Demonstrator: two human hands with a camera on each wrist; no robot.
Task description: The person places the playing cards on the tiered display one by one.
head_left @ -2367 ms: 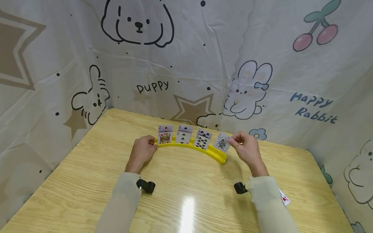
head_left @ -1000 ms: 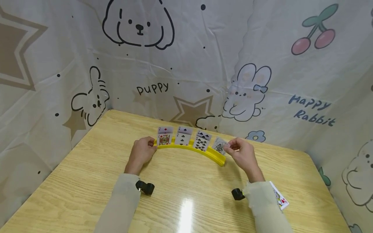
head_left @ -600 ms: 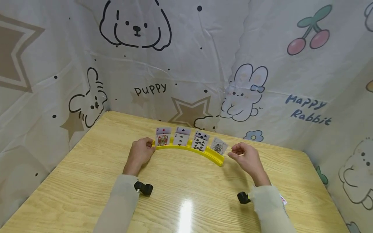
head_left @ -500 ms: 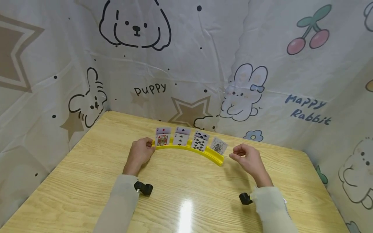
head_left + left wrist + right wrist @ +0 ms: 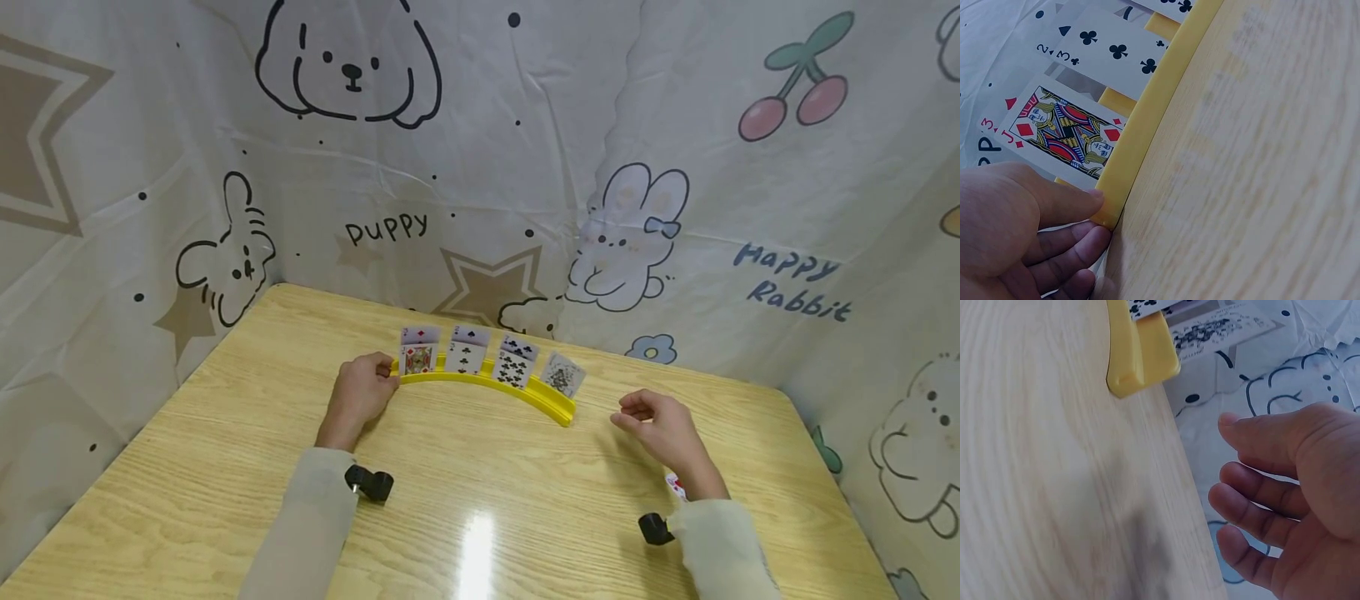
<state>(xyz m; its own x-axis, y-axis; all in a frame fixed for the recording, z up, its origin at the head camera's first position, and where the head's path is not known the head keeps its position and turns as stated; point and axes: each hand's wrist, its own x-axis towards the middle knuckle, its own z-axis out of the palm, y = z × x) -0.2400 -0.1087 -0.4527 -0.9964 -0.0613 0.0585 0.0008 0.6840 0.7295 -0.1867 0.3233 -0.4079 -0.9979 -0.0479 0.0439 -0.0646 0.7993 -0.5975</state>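
A curved yellow card holder [image 5: 552, 404] stands on the table with playing cards upright in its slots. My left hand [image 5: 363, 395] pinches its left end between thumb and fingers, beside the jack of diamonds [image 5: 1066, 132]. A red three shows behind the jack. Further right come the three of clubs [image 5: 1116, 50], with a two of spades behind it, and a higher clubs card [image 5: 514, 369] before another clubs card. A card with a black-and-white drawing [image 5: 562, 376] leans at the right end. Loosely bent and holding nothing, my right hand [image 5: 663, 429] hovers right of the holder.
Another playing card [image 5: 676, 487], red-marked, lies on the wooden table [image 5: 225, 467], mostly hidden beneath my right wrist. A printed cloth [image 5: 480, 167] hangs close behind the table's back edge and along both sides.
My right hand lowered the black-and-white card into the holder's right end, let go of it, and moved right and toward me. The left hand kept its grip on the holder.
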